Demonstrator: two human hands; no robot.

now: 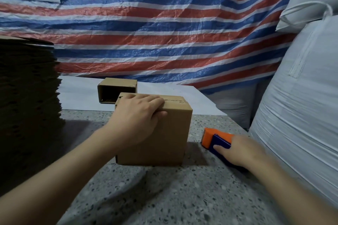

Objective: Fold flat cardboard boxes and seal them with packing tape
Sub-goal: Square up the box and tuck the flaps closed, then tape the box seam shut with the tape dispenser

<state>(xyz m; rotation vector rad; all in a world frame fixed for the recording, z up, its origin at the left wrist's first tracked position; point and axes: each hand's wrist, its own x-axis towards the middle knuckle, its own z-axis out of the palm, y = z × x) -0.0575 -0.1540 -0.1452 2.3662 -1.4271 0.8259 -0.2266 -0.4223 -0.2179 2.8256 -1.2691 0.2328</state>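
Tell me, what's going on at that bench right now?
Left hand pressing the box flaps closed. Right hand gripping the tape dispenser on the floor. Seam untaped. Nothing in the way.

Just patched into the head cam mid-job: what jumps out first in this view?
The cardboard box at centre on the speckled floor, with the left hand pressing its top flaps shut. To its right, the right hand grips an orange and blue tape dispenser. Behind hangs a red, white and blue striped tarp.
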